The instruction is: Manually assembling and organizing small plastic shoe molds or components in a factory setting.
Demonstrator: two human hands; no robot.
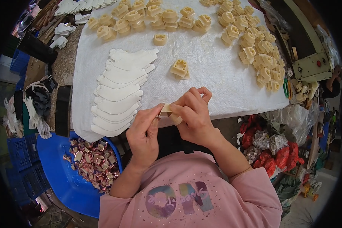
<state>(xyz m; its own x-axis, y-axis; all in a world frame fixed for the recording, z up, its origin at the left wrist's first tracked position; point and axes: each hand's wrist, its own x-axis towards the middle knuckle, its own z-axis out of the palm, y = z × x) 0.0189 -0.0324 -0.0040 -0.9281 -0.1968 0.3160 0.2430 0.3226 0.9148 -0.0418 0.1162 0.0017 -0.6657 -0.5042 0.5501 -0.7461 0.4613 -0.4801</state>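
Note:
Close to the cloth's front edge, a small cream moulded block [175,118], shaped like a shoe heel, sits between my two hands. My right hand [193,114] grips it with bent fingers and thumb. My left hand [145,131] pinches a pale strip [165,109] at the block's left side; whether it is a separate cover or part of the block cannot be made out. Left of my hands lies an overlapping row of curved white cut pieces [117,93]. Beyond my right hand stand a lone cream block [179,69] and a smaller one [160,39].
Many cream blocks [263,60] crowd the far and right sides of the white cloth [205,49]. A black phone [63,110] lies at the left edge. Below it, a blue basin [51,173] holds shiny reddish pieces. Plastic bags [283,155] are heaped at the right.

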